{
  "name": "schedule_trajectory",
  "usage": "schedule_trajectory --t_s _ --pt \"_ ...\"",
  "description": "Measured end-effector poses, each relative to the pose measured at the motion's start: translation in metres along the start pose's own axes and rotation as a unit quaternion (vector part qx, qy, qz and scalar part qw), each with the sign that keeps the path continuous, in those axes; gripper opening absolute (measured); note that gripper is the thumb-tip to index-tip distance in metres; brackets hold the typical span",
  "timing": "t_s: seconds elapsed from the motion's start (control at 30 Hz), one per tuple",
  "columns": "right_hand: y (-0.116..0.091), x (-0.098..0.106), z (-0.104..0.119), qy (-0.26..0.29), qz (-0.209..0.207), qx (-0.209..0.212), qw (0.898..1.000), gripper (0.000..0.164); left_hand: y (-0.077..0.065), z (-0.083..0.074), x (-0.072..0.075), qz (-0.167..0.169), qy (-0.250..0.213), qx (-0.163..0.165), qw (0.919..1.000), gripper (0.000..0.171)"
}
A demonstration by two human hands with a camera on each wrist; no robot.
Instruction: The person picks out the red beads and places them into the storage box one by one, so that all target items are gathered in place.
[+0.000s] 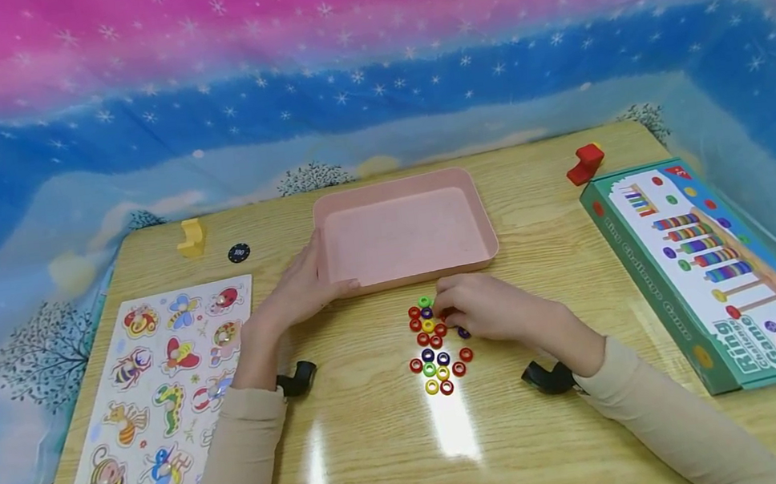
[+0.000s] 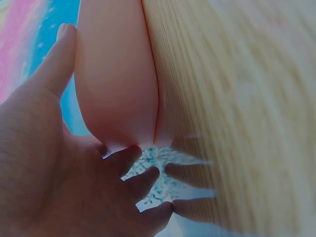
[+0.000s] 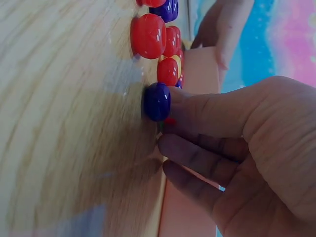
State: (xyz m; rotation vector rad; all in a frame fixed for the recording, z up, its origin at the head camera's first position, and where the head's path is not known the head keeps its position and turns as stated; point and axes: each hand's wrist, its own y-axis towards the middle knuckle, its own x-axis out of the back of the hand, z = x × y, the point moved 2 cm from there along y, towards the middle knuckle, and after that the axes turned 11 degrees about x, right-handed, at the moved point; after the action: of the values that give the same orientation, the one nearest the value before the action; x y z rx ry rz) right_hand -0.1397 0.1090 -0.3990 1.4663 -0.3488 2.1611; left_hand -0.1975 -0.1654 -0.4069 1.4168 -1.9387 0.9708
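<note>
A pink tray (image 1: 405, 236) stands at the back middle of the table. My left hand (image 1: 302, 285) rests against its near left corner, thumb along the front wall and fingers spread at the left side; the left wrist view has the tray's wall (image 2: 118, 74) beside the thumb. In front of the tray lie several small rings (image 1: 428, 356) in red, blue, green and yellow. Above their right side, my right hand (image 1: 483, 307) reaches down, pinching a red ring (image 3: 169, 121) that is mostly hidden by the fingers. A blue ring (image 3: 157, 102) stands by the thumb tip.
On the left lies an insect puzzle board (image 1: 178, 365), with a black chip (image 1: 239, 253) and a yellow block (image 1: 191, 238) behind it. At the right are a green ring game box (image 1: 719, 274) and a red block (image 1: 585, 164). A patterned cloth surrounds the table.
</note>
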Motion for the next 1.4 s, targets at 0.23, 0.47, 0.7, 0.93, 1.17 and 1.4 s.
schedule_trajectory --t_s 0.23,0.47,0.7,0.93,1.17,1.4 --pt "0.002 0.0 -0.002 0.03 -0.009 -0.015 0.999 0.014 -0.002 0.0 0.0 0.005 -0.021 -0.007 0.9997 0.113" --pt "0.014 0.024 -0.006 0.079 -0.089 -0.004 0.993 0.011 -0.003 0.003 0.0 0.024 -0.039 0.022 0.9987 0.117" --pt "0.039 0.033 -0.036 0.118 -0.159 -0.06 0.978 0.008 -0.003 0.005 -0.002 0.028 -0.07 0.014 0.9971 0.118" --pt "0.058 0.02 -0.064 0.086 -0.163 -0.131 0.974 0.009 0.0 0.004 -0.006 0.022 -0.097 -0.013 0.9949 0.116" --pt "0.064 0.017 -0.073 0.079 -0.16 -0.162 0.971 0.01 -0.004 -0.006 -0.003 0.03 -0.144 -0.049 0.9879 0.114" --pt "0.059 0.023 -0.072 0.085 -0.173 -0.149 0.97 0.008 -0.013 -0.021 0.006 0.042 -0.175 -0.084 0.9801 0.116"
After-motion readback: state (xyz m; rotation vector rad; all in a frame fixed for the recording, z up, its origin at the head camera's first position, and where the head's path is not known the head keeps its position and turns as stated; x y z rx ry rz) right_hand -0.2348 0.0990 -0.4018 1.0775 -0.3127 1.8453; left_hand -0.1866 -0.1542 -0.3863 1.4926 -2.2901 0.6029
